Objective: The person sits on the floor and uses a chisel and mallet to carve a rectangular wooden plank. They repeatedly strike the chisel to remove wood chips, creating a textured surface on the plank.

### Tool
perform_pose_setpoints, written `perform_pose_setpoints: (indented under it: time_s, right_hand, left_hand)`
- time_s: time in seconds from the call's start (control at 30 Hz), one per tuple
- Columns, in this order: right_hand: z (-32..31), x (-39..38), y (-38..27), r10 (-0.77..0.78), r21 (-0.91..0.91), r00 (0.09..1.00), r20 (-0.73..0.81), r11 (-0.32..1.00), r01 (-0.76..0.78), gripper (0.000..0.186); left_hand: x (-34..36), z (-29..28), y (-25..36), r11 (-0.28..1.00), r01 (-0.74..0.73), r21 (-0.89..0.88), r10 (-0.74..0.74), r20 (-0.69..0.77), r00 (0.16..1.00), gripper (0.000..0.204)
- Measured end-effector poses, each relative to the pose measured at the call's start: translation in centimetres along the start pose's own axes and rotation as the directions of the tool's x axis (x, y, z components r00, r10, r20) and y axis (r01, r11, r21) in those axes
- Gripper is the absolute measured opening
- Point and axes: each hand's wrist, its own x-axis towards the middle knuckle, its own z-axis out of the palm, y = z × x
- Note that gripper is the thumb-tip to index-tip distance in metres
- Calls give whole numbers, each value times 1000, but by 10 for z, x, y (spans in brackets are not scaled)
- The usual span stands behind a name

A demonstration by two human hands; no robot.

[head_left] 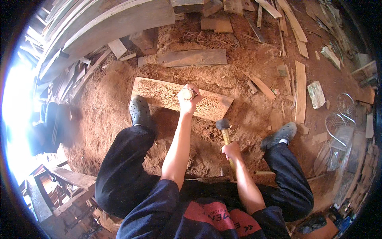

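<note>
A light wooden board (157, 91) lies slantwise on the ground, its top face covered in small dark gouged marks. My left hand (192, 104) is closed over the middle of the board around an upright chisel (189, 94). Only the round wooden butt of the chisel shows; its blade is hidden under the fist. Near the board's right corner, my right hand (231, 150) grips a mallet (223, 124) by its yellowish handle. The mallet's dark head points away from me, apart from the chisel. My left shoe (140, 111) rests on the board's near left edge.
Reddish sawdust covers the ground (101, 131). Beyond the board lies a flat plank (193, 58), with large stacked timbers (119, 24) at the far left. Offcuts (300, 91) and a pale block (316, 95) lie at right, near a bent wire rack (338, 133). Another person's leg (51, 123) shows at left.
</note>
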Motion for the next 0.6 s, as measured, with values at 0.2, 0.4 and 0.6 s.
perform_pose_setpoints:
  time_s: [0.2, 0.4, 0.6]
  right_hand:
    - [1, 0, 2, -55, 61, 998, 12, 997, 54, 14]
    - [1, 0, 1, -31, 48, 999, 25, 998, 30, 16]
    - [0, -7, 4, -22, 50, 1000, 22, 999, 21, 15]
  left_hand:
    - [3, 4, 11, 986, 39, -164, -47, -45, 998, 24]
    - [8, -3, 8, 999, 27, -24, -26, 24, 999, 21]
    - [0, -2, 5, 982, 97, -162, -100, -11, 995, 27]
